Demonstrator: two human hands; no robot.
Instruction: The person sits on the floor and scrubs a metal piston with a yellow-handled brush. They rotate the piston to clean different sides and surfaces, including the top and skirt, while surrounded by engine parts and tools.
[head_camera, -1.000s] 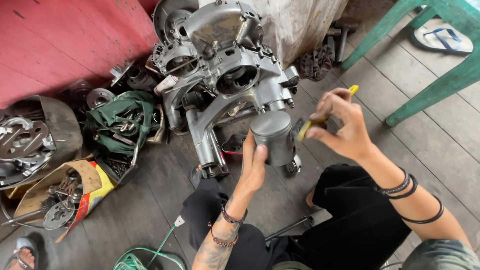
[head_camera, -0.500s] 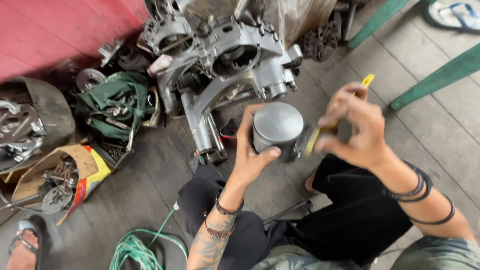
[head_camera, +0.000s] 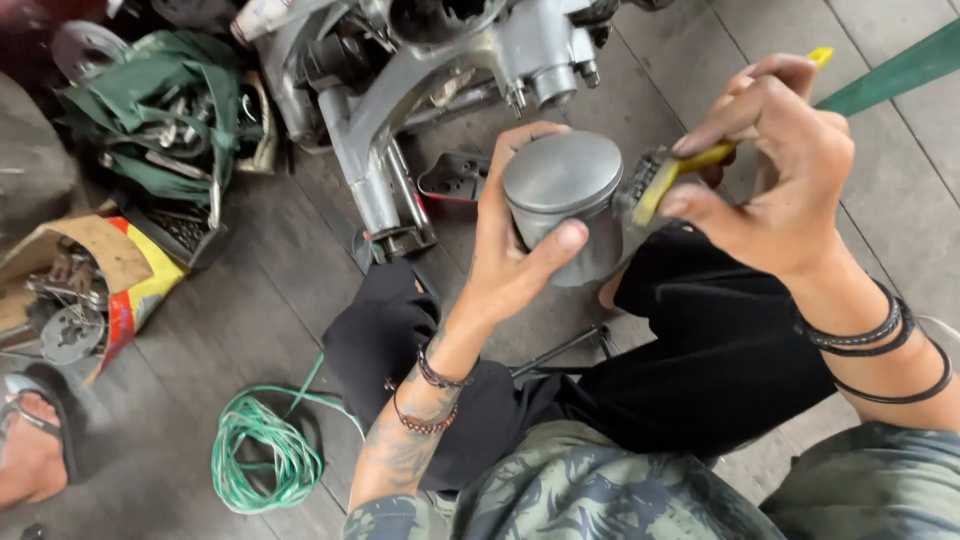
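Observation:
My left hand (head_camera: 510, 255) grips a grey metal piston (head_camera: 568, 195), its flat round crown facing up, held above my lap. My right hand (head_camera: 775, 160) holds a yellow-handled brush (head_camera: 690, 165) with its bristle end pressed against the piston's right side. Just beyond the piston lies a large grey engine casing (head_camera: 440, 60) on the plank floor.
A green cloth bag of metal parts (head_camera: 150, 110) and a torn cardboard box of parts (head_camera: 75, 290) sit at the left. A coil of green cord (head_camera: 265, 450) lies near my knee. A sandalled foot (head_camera: 30, 450) shows at the lower left. A green chair leg (head_camera: 895, 70) crosses the top right.
The piston and both hands have come closer to the camera and lower in view. The brush has moved in against the piston's side.

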